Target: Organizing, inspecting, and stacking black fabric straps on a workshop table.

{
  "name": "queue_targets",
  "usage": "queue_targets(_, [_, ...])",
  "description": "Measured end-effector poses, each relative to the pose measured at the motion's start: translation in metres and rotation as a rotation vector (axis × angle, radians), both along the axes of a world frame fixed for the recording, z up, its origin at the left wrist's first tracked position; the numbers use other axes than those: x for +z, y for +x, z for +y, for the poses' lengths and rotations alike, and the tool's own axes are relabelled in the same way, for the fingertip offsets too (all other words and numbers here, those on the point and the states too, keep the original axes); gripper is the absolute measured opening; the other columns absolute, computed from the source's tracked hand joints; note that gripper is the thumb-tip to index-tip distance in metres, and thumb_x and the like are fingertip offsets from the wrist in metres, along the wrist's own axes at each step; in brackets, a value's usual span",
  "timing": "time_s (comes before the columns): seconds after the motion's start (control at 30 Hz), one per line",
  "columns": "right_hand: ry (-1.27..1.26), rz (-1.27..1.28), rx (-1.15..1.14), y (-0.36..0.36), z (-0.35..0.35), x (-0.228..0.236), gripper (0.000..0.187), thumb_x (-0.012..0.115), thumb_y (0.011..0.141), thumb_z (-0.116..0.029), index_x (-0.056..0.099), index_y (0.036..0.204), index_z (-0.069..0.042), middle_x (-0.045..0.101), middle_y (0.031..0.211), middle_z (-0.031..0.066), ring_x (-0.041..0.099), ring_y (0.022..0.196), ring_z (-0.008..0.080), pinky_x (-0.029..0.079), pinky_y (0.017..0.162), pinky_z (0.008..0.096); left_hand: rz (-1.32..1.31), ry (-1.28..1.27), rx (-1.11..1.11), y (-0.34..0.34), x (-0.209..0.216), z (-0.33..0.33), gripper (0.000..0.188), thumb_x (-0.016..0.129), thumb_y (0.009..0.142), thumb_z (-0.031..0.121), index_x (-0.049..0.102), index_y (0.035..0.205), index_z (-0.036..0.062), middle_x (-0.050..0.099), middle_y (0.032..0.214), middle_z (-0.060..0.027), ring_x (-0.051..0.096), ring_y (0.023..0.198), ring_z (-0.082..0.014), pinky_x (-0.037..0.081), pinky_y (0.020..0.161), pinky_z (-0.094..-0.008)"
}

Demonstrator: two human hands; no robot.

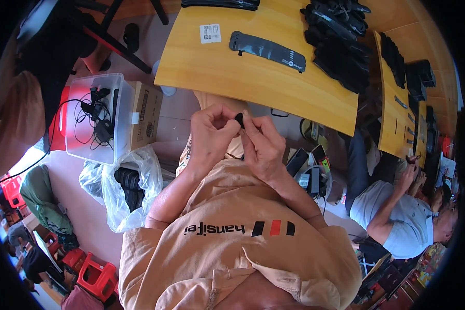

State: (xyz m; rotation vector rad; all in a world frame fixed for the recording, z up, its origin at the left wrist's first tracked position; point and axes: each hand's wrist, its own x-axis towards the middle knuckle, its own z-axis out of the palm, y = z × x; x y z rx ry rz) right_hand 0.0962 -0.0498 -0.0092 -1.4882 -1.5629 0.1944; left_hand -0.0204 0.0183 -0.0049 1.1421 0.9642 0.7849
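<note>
My left hand (212, 133) and my right hand (264, 144) meet in front of my body, just off the near edge of the yellow table (191, 72). Between their fingertips is a small black piece (238, 119), mostly covered, its kind not clear. The fingers of both hands are pinched closed around it. On the table beyond lies a flat dark grey strap-like strip (266, 50) with a rounded end and a small black tab below it. A white printed label (210, 33) lies to its left.
Black strap-like pieces (341, 46) pile up at the table's right. To my left stand a clear bin (95, 139) of cables, a cardboard box (144, 113) and a plastic bag (108, 196). A container (315, 181) holds devices at right. A co-worker (392, 217) sits further right.
</note>
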Motion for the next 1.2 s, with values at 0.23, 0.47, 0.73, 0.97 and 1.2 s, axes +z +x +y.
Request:
queue_targets(0.23, [-0.044, -0.068, -0.004, -0.001, -0.003, -0.007, 0.030, 0.062, 0.073, 0.007, 0.062, 0.103, 0.005, 0.053, 0.077, 0.0108, 0.056, 0.056, 0.0209, 0.045, 0.047, 0.0284, -0.070, -0.258, -0.144, -0.007, -0.010, 0.013, 0.010, 0.054, 0.080, 0.007, 0.057, 0.083, -0.0020, 0.062, 0.075, -0.0086, 0.063, 0.065, -0.0134, 0.053, 0.060, -0.0234])
queue_targets(0.47, [-0.074, -0.128, 0.003, -0.002, -0.004, -0.008, 0.026, 0.063, 0.073, 0.005, 0.062, 0.099, 0.006, 0.052, 0.075, 0.0102, 0.056, 0.057, 0.0217, 0.045, 0.048, 0.0296, -0.098, -0.316, -0.164, -0.011, -0.013, 0.015, 0.010, 0.053, 0.080, 0.008, 0.057, 0.082, -0.0016, 0.063, 0.074, -0.0095, 0.064, 0.065, -0.0147, 0.054, 0.060, -0.0243])
queue_targets(0.73, [-0.069, -0.151, 0.035, 0.001, -0.007, -0.014, 0.032, 0.062, 0.073, 0.004, 0.058, 0.104, 0.008, 0.050, 0.078, 0.0115, 0.056, 0.058, 0.0231, 0.046, 0.048, 0.0306, -0.098, -0.311, -0.219, -0.013, -0.017, 0.016, 0.010, 0.051, 0.081, 0.005, 0.058, 0.082, -0.0030, 0.064, 0.076, -0.0112, 0.065, 0.066, -0.0169, 0.056, 0.061, -0.0264])
queue_targets(0.97, [-0.110, -0.134, 0.106, 0.001, -0.015, -0.021, 0.036, 0.060, 0.073, 0.002, 0.055, 0.108, 0.008, 0.049, 0.080, 0.0118, 0.055, 0.058, 0.0250, 0.047, 0.049, 0.0325, 0.023, -0.478, -0.484, -0.021, -0.015, 0.034, 0.015, 0.052, 0.077, 0.011, 0.057, 0.082, -0.0028, 0.064, 0.073, -0.0129, 0.065, 0.064, -0.0194, 0.054, 0.057, -0.0249])
queue_targets(1.2, [-0.143, -0.087, 0.104, 0.000, -0.018, -0.022, 0.034, 0.060, 0.073, 0.004, 0.057, 0.107, 0.007, 0.050, 0.081, 0.0118, 0.056, 0.059, 0.0262, 0.047, 0.051, 0.0335, 0.149, -0.463, -0.672, -0.019, -0.021, 0.043, 0.015, 0.051, 0.075, 0.014, 0.057, 0.074, 0.0000, 0.062, 0.067, -0.0093, 0.062, 0.059, -0.0125, 0.047, 0.049, -0.0187])
